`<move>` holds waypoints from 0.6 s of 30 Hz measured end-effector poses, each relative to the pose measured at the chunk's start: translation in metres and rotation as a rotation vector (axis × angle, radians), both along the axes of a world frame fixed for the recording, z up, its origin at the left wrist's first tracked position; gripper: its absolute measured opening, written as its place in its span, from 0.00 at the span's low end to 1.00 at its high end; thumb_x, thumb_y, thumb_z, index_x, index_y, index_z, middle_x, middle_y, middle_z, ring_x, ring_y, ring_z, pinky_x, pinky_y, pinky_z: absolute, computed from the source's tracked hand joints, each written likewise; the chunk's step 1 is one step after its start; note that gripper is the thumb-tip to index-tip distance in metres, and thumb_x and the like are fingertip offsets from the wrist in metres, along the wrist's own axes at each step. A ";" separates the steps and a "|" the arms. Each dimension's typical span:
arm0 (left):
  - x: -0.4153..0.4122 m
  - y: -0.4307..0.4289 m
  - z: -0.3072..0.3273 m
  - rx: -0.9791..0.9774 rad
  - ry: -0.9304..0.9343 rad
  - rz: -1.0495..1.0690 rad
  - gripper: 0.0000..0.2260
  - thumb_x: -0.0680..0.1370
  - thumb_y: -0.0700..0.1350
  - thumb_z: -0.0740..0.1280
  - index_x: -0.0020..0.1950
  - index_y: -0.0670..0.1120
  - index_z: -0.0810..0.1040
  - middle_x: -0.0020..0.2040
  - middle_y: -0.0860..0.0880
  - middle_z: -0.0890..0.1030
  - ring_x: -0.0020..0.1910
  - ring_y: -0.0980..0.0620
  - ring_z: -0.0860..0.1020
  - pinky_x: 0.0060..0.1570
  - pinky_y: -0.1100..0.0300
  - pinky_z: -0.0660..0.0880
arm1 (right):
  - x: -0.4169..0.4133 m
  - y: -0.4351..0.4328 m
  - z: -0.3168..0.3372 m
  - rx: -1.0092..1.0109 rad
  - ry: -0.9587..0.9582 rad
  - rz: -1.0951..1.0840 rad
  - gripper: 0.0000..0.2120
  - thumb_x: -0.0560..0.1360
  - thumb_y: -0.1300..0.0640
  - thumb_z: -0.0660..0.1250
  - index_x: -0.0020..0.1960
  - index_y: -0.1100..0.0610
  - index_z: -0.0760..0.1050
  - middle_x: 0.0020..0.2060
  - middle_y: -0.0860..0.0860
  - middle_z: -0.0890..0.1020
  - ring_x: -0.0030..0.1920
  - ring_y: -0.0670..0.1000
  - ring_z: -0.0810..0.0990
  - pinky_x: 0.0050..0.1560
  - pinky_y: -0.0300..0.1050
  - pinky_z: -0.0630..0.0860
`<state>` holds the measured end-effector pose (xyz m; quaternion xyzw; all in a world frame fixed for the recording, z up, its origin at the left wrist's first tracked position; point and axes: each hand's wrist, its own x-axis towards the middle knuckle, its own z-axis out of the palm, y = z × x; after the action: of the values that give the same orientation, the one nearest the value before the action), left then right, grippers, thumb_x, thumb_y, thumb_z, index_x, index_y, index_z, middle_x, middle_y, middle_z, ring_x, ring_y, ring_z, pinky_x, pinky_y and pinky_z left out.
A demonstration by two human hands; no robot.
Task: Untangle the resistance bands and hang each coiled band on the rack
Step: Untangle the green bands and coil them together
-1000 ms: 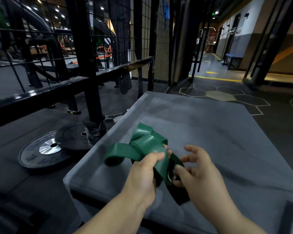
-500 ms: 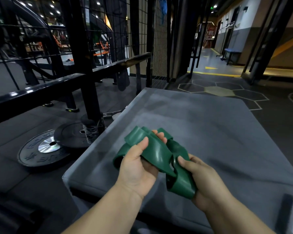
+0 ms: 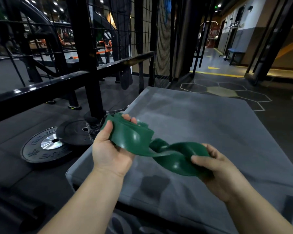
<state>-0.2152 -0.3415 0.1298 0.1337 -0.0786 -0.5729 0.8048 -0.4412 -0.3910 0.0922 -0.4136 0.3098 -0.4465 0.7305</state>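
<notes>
Fingertips (image 3: 127, 118) of left hand (image 3: 111, 149) curl over the far edge of the green resistance band (image 3: 137, 138), thumb clamped on the near face. Several flat layers are stacked in that grip. Right hand (image 3: 217, 169) grasps the other end, thumb on top, fingers wrapped beneath and mostly hidden. Band is held in the air between both hands, above the grey pad (image 3: 210, 119). One twist sits mid-span, just right of the left-hand stack.

Risks, as judged from this:
- Pulling the hands apart may cinch the twist tighter instead of clearing it. Rotating one end looks safer.
- Rubber is glossy. A slip from either thumb under tension would snap that end back toward the other hand.
- Left-hand layers look loosely stacked, so easing that grip could spill the coil.
- A dropped band could slide off the pad's left edge toward the weight plates (image 3: 46, 146) on the floor.

Black rack frame (image 3: 82, 53) stands beyond, to the left. Hanging not yet begun.
</notes>
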 end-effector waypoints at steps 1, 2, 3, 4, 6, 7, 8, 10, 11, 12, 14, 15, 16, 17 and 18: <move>0.003 0.002 0.001 -0.039 0.002 0.004 0.13 0.70 0.47 0.64 0.45 0.40 0.83 0.41 0.47 0.83 0.38 0.49 0.83 0.49 0.51 0.81 | -0.002 -0.004 -0.003 0.051 -0.044 -0.016 0.47 0.39 0.54 0.86 0.55 0.64 0.75 0.44 0.62 0.80 0.40 0.57 0.81 0.39 0.46 0.81; 0.006 0.004 0.002 -0.073 0.009 0.002 0.13 0.70 0.47 0.64 0.42 0.40 0.84 0.39 0.48 0.82 0.36 0.50 0.82 0.46 0.51 0.81 | -0.002 -0.006 -0.006 0.110 -0.098 -0.021 0.50 0.39 0.56 0.85 0.60 0.65 0.74 0.48 0.63 0.79 0.42 0.58 0.80 0.41 0.47 0.81; 0.008 0.006 0.003 -0.099 0.012 -0.005 0.13 0.68 0.47 0.64 0.40 0.40 0.83 0.37 0.49 0.82 0.35 0.51 0.81 0.44 0.51 0.82 | -0.003 -0.007 -0.009 0.162 -0.145 -0.016 0.52 0.39 0.58 0.84 0.63 0.65 0.73 0.51 0.63 0.78 0.43 0.59 0.80 0.41 0.48 0.81; 0.009 0.008 0.003 -0.116 0.006 -0.014 0.12 0.67 0.47 0.64 0.40 0.41 0.83 0.35 0.50 0.81 0.33 0.51 0.81 0.41 0.53 0.82 | -0.002 -0.006 -0.011 0.195 -0.167 0.002 0.52 0.39 0.60 0.83 0.62 0.66 0.73 0.51 0.64 0.78 0.43 0.59 0.81 0.42 0.48 0.82; 0.012 0.010 -0.002 -0.154 -0.005 -0.059 0.12 0.68 0.47 0.64 0.42 0.41 0.82 0.33 0.52 0.79 0.31 0.52 0.80 0.40 0.57 0.80 | 0.002 -0.001 -0.015 0.229 -0.164 0.081 0.45 0.38 0.63 0.80 0.56 0.66 0.76 0.46 0.63 0.79 0.38 0.59 0.82 0.39 0.50 0.83; 0.012 0.011 -0.005 -0.193 -0.001 -0.124 0.12 0.69 0.46 0.65 0.44 0.40 0.82 0.33 0.51 0.80 0.32 0.52 0.80 0.41 0.57 0.80 | 0.005 0.003 -0.015 0.243 -0.143 0.129 0.42 0.38 0.63 0.79 0.52 0.65 0.75 0.43 0.62 0.78 0.36 0.58 0.81 0.36 0.49 0.82; 0.012 0.011 -0.008 -0.238 -0.001 -0.212 0.12 0.72 0.46 0.65 0.47 0.39 0.81 0.35 0.50 0.81 0.35 0.50 0.81 0.45 0.55 0.79 | 0.008 0.007 -0.016 0.246 -0.114 0.177 0.40 0.38 0.62 0.79 0.50 0.63 0.75 0.41 0.61 0.77 0.34 0.57 0.80 0.34 0.48 0.80; 0.009 0.010 -0.010 -0.265 -0.041 -0.340 0.16 0.77 0.47 0.62 0.55 0.37 0.79 0.40 0.46 0.83 0.41 0.46 0.81 0.53 0.52 0.76 | 0.014 0.013 -0.021 0.245 0.009 0.276 0.39 0.38 0.55 0.83 0.49 0.61 0.80 0.39 0.59 0.79 0.33 0.56 0.80 0.33 0.47 0.78; 0.007 0.010 -0.012 -0.269 -0.065 -0.382 0.18 0.78 0.49 0.59 0.58 0.36 0.77 0.43 0.45 0.83 0.44 0.45 0.81 0.56 0.51 0.73 | 0.017 0.016 -0.025 0.246 0.085 0.323 0.40 0.39 0.51 0.85 0.50 0.61 0.83 0.40 0.60 0.81 0.35 0.57 0.81 0.35 0.47 0.79; 0.003 0.010 -0.014 -0.273 -0.095 -0.424 0.19 0.79 0.50 0.57 0.60 0.37 0.76 0.44 0.45 0.82 0.46 0.45 0.80 0.58 0.51 0.71 | 0.022 0.017 -0.027 0.244 0.164 0.369 0.41 0.40 0.48 0.86 0.51 0.62 0.84 0.45 0.62 0.83 0.41 0.59 0.82 0.41 0.49 0.81; -0.005 0.013 -0.016 -0.274 -0.175 -0.480 0.19 0.80 0.50 0.57 0.63 0.38 0.73 0.45 0.45 0.82 0.47 0.46 0.80 0.59 0.51 0.69 | 0.029 0.020 -0.031 0.200 0.315 0.444 0.44 0.45 0.47 0.87 0.56 0.66 0.81 0.59 0.67 0.79 0.56 0.64 0.80 0.59 0.56 0.77; -0.009 0.015 -0.016 -0.274 -0.213 -0.497 0.19 0.80 0.51 0.58 0.63 0.38 0.73 0.45 0.45 0.82 0.47 0.46 0.79 0.59 0.50 0.69 | 0.032 0.022 -0.029 0.158 0.371 0.454 0.45 0.49 0.49 0.87 0.60 0.67 0.78 0.62 0.68 0.77 0.61 0.66 0.78 0.66 0.60 0.73; -0.011 0.017 -0.016 -0.285 -0.239 -0.519 0.19 0.80 0.51 0.59 0.63 0.38 0.72 0.45 0.45 0.81 0.47 0.46 0.79 0.58 0.50 0.69 | 0.034 0.024 -0.026 0.124 0.403 0.454 0.42 0.53 0.53 0.85 0.62 0.67 0.77 0.62 0.67 0.77 0.63 0.67 0.77 0.68 0.62 0.70; -0.013 0.018 -0.016 -0.301 -0.257 -0.542 0.18 0.80 0.51 0.60 0.63 0.38 0.72 0.44 0.45 0.81 0.46 0.46 0.79 0.58 0.50 0.69 | 0.035 0.025 -0.025 0.082 0.440 0.430 0.36 0.57 0.56 0.82 0.61 0.66 0.78 0.60 0.66 0.79 0.63 0.66 0.76 0.68 0.63 0.69; -0.014 0.018 -0.014 -0.325 -0.271 -0.573 0.18 0.80 0.51 0.60 0.62 0.39 0.72 0.44 0.46 0.81 0.46 0.47 0.79 0.58 0.51 0.70 | 0.035 0.024 -0.024 0.047 0.472 0.396 0.30 0.59 0.59 0.79 0.60 0.65 0.79 0.59 0.66 0.80 0.62 0.65 0.77 0.67 0.63 0.69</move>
<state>-0.2292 -0.3235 0.1162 0.0511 -0.3090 -0.7323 0.6046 -0.4065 -0.3667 0.0683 -0.5412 0.3945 -0.1799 0.7205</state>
